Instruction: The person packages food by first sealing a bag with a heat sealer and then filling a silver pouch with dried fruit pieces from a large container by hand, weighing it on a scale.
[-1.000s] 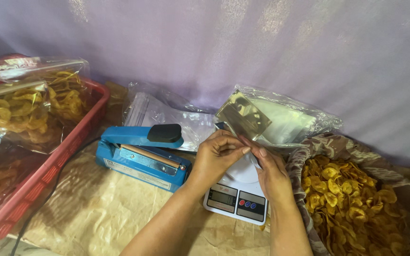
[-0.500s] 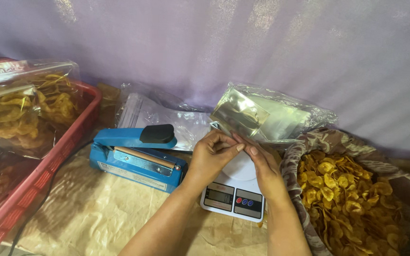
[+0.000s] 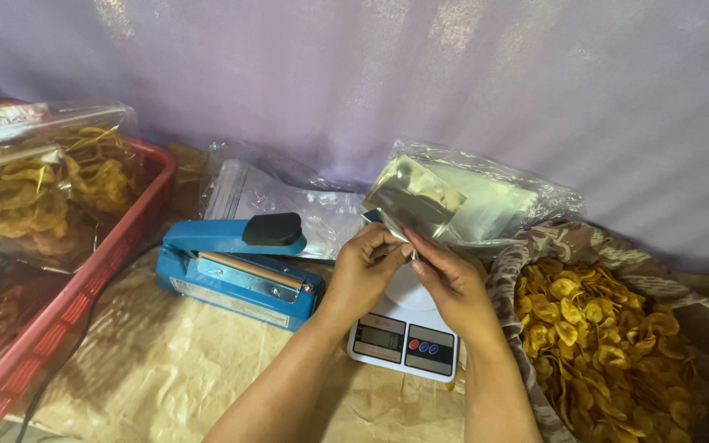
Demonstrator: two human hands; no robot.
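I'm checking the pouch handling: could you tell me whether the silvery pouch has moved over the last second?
Hardly: the silvery pouch stays pinched by both hands above the white scale, only tilting slightly; the shift in the picture is mostly camera movement.

Left hand and right hand pinching silver pouch, above white scale

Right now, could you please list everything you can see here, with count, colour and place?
empty pouch: one, silvery, held up above the scale
digital scale: one, white, under the hands
heat sealer: one, blue with black knob, left of the scale
chips: loose pile, yellow, in a patterned cloth at right
crate: one, red, far left
filled chip bags: several, clear, in the crate
stack of empty bags: clear wrap, behind the pouch
brown paper: covers the work surface
left hand: fingers pinch the pouch's lower edge
right hand: fingers pinch the same edge
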